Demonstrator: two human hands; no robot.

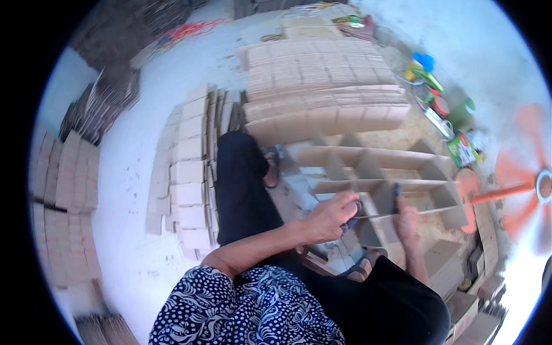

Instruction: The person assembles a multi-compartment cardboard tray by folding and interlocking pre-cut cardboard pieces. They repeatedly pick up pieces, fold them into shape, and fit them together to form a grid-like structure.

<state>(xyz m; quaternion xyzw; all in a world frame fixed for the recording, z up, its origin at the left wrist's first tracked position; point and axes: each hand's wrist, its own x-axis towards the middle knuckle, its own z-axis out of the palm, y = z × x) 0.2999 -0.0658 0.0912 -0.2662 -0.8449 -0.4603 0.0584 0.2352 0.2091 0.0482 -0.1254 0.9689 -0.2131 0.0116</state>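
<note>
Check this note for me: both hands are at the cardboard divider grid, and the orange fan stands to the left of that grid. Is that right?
Not quite: the side is wrong. The head view shows the orange fan to the right of the cardboard divider grid. The left hand and right hand are both at the grid.

I'm standing in what looks like a small cardboard-packing workshop, done at floor level. Cut brown sheets stand in a long pile (322,69) and a stepped row (190,172), more bundles (66,178) stack up at the left, a slotted divider grid (368,154) sits among them, and an orange fan (543,187) stands by.
</note>
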